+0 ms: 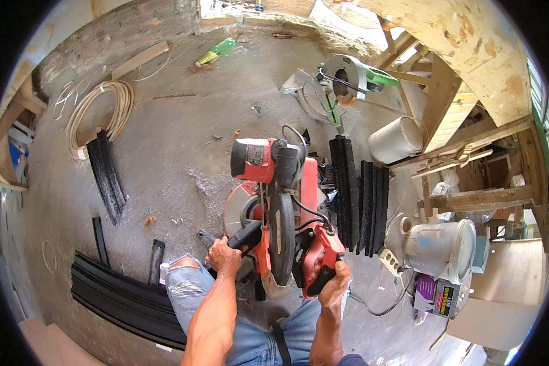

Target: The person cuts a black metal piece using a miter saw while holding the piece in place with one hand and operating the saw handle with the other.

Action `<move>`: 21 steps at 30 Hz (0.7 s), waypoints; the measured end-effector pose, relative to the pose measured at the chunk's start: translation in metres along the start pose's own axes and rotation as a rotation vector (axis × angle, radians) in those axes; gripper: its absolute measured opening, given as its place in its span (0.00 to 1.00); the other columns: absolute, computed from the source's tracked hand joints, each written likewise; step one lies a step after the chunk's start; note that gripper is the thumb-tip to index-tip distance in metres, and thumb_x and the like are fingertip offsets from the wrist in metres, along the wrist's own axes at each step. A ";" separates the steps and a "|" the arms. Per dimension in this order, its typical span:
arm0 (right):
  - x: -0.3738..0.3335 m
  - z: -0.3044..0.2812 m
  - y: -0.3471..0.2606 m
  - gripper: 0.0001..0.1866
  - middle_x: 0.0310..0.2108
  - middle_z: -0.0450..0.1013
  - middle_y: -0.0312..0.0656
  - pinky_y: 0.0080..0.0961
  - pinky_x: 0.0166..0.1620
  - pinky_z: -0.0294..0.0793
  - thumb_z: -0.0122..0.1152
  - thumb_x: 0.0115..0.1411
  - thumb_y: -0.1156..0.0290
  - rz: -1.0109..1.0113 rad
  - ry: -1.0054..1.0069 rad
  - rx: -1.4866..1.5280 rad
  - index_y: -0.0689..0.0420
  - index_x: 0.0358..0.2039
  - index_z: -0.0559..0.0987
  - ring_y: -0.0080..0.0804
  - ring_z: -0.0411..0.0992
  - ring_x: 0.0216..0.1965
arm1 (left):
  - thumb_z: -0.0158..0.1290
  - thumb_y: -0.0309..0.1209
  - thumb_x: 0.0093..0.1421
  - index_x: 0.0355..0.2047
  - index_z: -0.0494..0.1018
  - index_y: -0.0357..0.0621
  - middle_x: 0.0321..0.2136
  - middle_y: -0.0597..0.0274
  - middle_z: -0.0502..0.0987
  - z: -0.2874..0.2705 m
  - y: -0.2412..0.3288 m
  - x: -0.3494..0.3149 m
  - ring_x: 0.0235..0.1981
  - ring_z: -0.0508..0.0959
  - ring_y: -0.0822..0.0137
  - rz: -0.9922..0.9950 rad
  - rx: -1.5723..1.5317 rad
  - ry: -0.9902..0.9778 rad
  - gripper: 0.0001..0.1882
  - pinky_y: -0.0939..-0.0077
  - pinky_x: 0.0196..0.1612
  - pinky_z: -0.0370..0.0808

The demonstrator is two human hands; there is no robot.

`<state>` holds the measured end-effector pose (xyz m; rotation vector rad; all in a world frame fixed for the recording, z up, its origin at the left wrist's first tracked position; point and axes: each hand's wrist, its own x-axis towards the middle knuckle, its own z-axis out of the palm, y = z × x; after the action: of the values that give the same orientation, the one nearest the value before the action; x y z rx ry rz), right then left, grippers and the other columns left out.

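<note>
A grey concrete floor (171, 143), scuffed and littered with pale flecks and small scraps, carries nearly everything here. On it, in front of the person and between the jeans-clad knees, stands a red miter saw (280, 229). The right hand (334, 285) is wrapped around its red-and-black handle, while the left hand (225, 257) grasps a black part on the saw's left side. Just right of the saw lie ribbed black strips (373, 204) side by side; a long black bundle (125, 302) stretches across the lower left, and another black piece (107, 180) reaches up to a coil of beige hose (79, 116). Toward the far side, a green miter saw (341, 79) sits near a whitish bucket (396, 140), with a plank (140, 60) by the rough brick wall (137, 27) and a bright green bottle (218, 50). The right side is crowded: a timber frame (482, 198), a larger pale bucket (436, 247) lying above a purple-and-black box (433, 296), and a white socket strip (390, 262) beside them.
</note>
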<state>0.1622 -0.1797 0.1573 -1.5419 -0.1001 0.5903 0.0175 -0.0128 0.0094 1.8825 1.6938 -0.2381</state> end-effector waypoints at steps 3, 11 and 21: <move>0.000 0.003 -0.004 0.35 0.20 0.70 0.36 0.19 0.22 0.63 0.48 0.58 0.36 -0.003 -0.024 0.011 0.62 0.35 0.75 0.22 0.67 0.19 | 0.57 0.31 0.46 0.37 0.77 0.45 0.39 0.52 0.77 -0.001 0.000 -0.001 0.46 0.77 0.45 0.020 -0.012 0.032 0.16 0.43 0.50 0.72; -0.001 0.004 -0.009 0.35 0.21 0.71 0.35 0.19 0.21 0.63 0.50 0.57 0.36 0.009 -0.021 0.031 0.62 0.37 0.75 0.21 0.67 0.19 | 0.60 0.34 0.45 0.40 0.77 0.49 0.42 0.56 0.76 0.005 -0.002 0.002 0.49 0.76 0.48 -0.020 0.022 -0.007 0.19 0.40 0.51 0.71; -0.001 0.001 -0.004 0.35 0.21 0.71 0.35 0.18 0.21 0.64 0.49 0.56 0.36 0.013 -0.027 0.006 0.61 0.37 0.75 0.20 0.67 0.18 | 0.61 0.34 0.45 0.41 0.77 0.50 0.42 0.57 0.76 0.007 -0.004 0.003 0.49 0.76 0.48 -0.012 0.022 0.027 0.19 0.41 0.51 0.70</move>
<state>0.1620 -0.1785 0.1619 -1.5299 -0.1090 0.6215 0.0161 -0.0144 0.0012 1.9003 1.7272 -0.2371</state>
